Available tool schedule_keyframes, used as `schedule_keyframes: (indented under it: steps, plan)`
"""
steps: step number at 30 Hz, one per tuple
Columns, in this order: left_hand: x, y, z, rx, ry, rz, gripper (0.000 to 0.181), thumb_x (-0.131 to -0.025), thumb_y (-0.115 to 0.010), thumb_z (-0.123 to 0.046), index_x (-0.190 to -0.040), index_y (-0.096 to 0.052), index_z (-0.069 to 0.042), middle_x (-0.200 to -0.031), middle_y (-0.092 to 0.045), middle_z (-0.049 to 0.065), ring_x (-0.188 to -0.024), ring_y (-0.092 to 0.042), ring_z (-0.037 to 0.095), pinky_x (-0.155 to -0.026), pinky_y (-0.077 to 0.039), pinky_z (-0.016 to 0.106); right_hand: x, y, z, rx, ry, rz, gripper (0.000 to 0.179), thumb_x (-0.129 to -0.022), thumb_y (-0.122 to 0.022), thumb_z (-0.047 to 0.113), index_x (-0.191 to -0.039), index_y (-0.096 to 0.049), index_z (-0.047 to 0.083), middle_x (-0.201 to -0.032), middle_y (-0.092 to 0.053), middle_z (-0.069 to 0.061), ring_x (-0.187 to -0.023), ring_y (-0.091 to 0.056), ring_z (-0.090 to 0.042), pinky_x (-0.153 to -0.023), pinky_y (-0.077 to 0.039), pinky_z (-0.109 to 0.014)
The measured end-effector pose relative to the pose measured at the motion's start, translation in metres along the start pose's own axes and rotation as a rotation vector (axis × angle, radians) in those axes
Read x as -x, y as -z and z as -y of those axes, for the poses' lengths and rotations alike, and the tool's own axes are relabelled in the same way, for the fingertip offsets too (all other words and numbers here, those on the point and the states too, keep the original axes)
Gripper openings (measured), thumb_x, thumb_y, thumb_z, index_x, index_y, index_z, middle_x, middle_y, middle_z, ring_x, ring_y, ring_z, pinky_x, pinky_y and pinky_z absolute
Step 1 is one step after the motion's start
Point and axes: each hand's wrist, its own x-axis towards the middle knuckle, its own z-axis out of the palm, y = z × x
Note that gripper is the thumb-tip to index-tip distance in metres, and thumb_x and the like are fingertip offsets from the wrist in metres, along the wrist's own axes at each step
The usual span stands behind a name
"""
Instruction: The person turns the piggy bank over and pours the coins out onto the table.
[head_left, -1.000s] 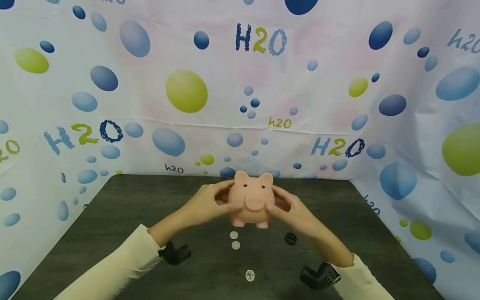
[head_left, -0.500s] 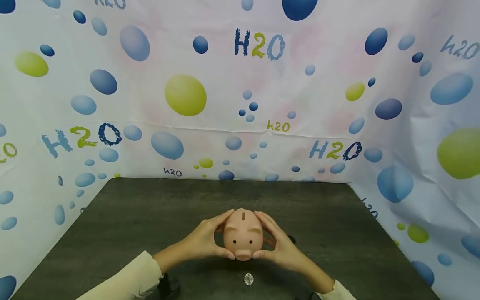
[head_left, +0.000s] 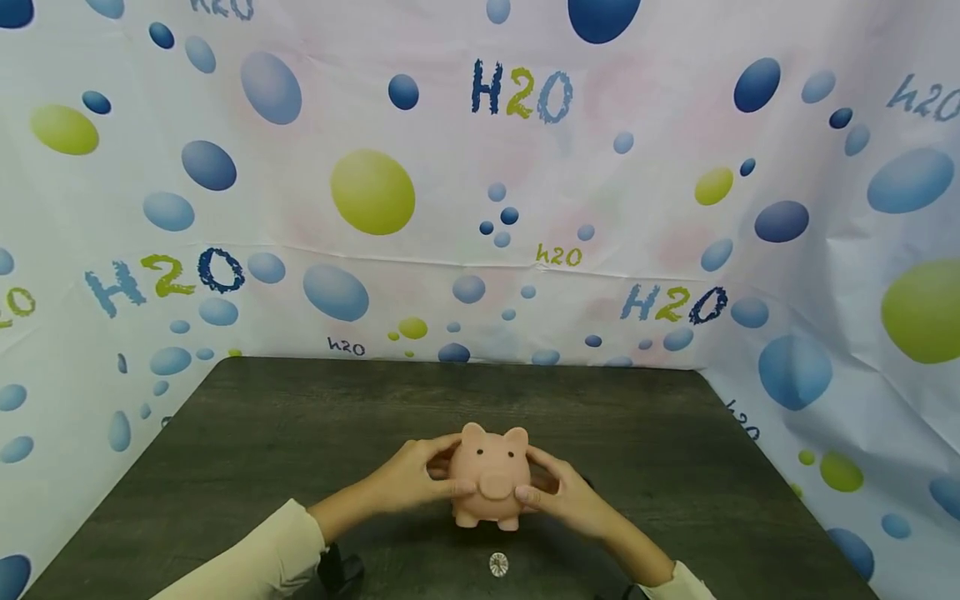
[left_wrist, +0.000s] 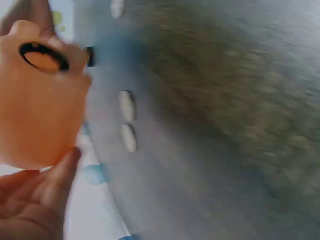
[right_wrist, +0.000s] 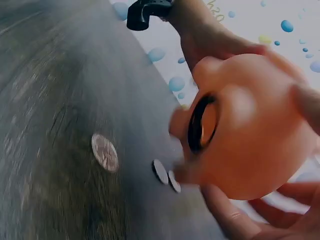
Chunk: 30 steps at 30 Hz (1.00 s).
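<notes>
A pink piggy bank [head_left: 491,479] is held between both hands, its snout facing me. My left hand [head_left: 420,477] grips its left side, thumb near the snout; my right hand [head_left: 566,496] grips the other side in the same manner. In the right wrist view, an open hole with a black ring [right_wrist: 202,124] shows in the belly, and its underside stands apart from the table. Two small coins [right_wrist: 160,171] lie beneath, hidden from the head view by the bank. A larger silvery coin [head_left: 498,565] lies in front of it.
A dark wood-look table [head_left: 315,408] stretches around the hands. Just beyond the right hand shows the edge of a black round piece [head_left: 587,482], mostly hidden. A white backdrop [head_left: 480,167] printed with bubbles rises behind and at both sides. Black cameras [head_left: 341,571] sit on the wrists.
Both hands have lowered the piggy bank from its higher place a second ago. It tipped forward, showing its top slot, then tilted back to face me. The two small coins became covered in the head view.
</notes>
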Motion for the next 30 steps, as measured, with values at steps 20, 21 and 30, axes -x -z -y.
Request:
schedule_keyframes:
  steps: [20, 21, 30]
  plan:
    - [-0.014, 0.013, -0.024, 0.225, 0.335, -0.062, 0.061, -0.095, -0.051, -0.055, -0.109, -0.07, 0.001, -0.094, -0.071, 0.009, -0.078, -0.07, 0.022, -0.074, -0.059, 0.043, -0.016, 0.008, 0.032, -0.336, -0.306, -0.04, 0.062, -0.103, -0.042, 0.039, -0.142, -0.038, -0.009, -0.125, -0.058, -0.014, -0.108, -0.063, -0.037, -0.089, -0.055, -0.041]
    - [-0.016, 0.016, -0.028, 0.222, 0.319, -0.074, 0.061, -0.094, -0.052, -0.054, -0.113, -0.068, 0.002, -0.098, -0.071, 0.011, -0.082, -0.07, 0.022, -0.075, -0.059, 0.043, -0.017, 0.01, 0.038, -0.32, -0.29, -0.045, 0.062, -0.103, -0.043, 0.038, -0.142, -0.037, -0.009, -0.126, -0.057, -0.013, -0.109, -0.062, -0.035, -0.09, -0.054, -0.041]
    - [-0.009, 0.038, -0.085, -0.018, -0.19, -0.192, 0.084, -0.081, -0.079, -0.03, -0.148, -0.035, -0.006, -0.142, -0.048, 0.014, -0.122, -0.056, 0.024, -0.094, -0.051, 0.029, -0.003, 0.008, 0.102, 0.209, 0.3, -0.098, 0.076, -0.091, -0.067, 0.01, -0.152, -0.022, 0.004, -0.154, -0.023, -0.019, -0.13, -0.047, -0.022, -0.097, -0.051, -0.04]
